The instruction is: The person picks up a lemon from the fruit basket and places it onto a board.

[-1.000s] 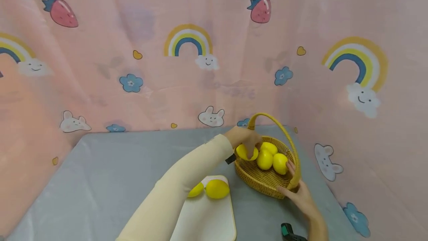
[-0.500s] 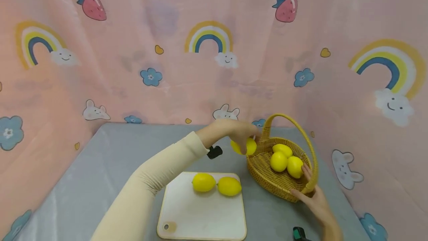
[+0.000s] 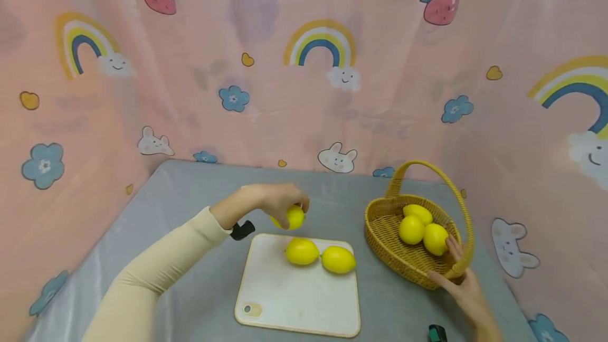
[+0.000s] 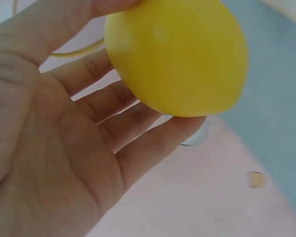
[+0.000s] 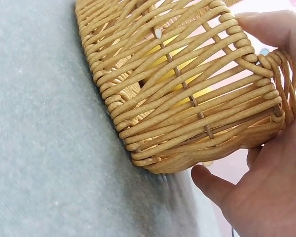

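Observation:
My left hand (image 3: 281,203) holds a yellow lemon (image 3: 295,218) above the table, just behind the far edge of a white cutting board (image 3: 299,300). In the left wrist view, thumb and fingers pinch this lemon (image 4: 180,59). Two more lemons lie side by side on the board's far part, a left one (image 3: 302,251) and a right one (image 3: 338,259). On the right stands a wicker basket (image 3: 396,263) with a tall handle and three lemons (image 3: 411,229) inside. My right hand (image 3: 463,286) grips its near right rim by the handle's foot; the right wrist view shows the woven wall (image 5: 182,94) close up.
The table is covered with a grey cloth (image 3: 199,278). A pink patterned curtain (image 3: 285,120) hangs behind it and along both sides. The basket handle (image 3: 456,189) arches high above the basket.
My left hand has lifted a lemon out of the basket and carried it left to behind the board. The right hand stays on the basket. The head view has turned left.

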Available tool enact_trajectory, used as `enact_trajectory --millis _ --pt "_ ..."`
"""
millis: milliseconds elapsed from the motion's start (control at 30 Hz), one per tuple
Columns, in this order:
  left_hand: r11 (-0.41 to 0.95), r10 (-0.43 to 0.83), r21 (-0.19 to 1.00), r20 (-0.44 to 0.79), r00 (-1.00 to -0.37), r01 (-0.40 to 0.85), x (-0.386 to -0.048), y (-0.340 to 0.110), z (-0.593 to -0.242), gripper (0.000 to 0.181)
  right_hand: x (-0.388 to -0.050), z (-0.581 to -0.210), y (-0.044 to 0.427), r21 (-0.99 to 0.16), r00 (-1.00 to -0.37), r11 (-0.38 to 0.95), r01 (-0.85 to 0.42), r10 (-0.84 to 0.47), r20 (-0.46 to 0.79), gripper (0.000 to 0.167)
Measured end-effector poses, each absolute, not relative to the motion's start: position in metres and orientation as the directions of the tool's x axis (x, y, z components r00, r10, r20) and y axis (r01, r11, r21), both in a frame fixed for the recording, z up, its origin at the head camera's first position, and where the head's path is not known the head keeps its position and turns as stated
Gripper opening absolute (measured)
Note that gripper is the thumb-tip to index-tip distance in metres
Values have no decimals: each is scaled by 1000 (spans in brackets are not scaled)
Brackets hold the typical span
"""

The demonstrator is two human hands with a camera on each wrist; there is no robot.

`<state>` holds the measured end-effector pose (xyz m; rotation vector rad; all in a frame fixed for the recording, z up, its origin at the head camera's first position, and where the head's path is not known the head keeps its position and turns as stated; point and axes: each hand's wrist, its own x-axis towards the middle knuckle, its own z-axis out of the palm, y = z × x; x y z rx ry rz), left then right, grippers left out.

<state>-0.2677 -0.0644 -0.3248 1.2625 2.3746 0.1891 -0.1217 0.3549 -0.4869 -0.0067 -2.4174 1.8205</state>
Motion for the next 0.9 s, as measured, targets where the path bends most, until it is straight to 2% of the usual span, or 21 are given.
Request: enact_trajectory --millis 300,400,533,700,900 --pt "602 795 327 -330 -509 728 -253 -101 -374 40 -121 -487 359 -955 -996 295 -22 71 45 87" --pt "609 790 329 -327 -518 722 -250 -106 -387 40 -123 -488 358 -949 -995 312 -49 66 73 86" --pt "626 778 334 -334 -533 704 -248 -107 -396 42 -124 -490 358 -938 -991 336 -87 63 115 85" --pt "639 766 328 -351 -538 696 -244 -108 -401 43 -123 -490 358 -940 -994 336 -52 70 80 87" --pt "629 775 322 -336 -536 708 -244 -110 -407 40 -122 -489 356 -942 -994 330 -68 59 93 86"
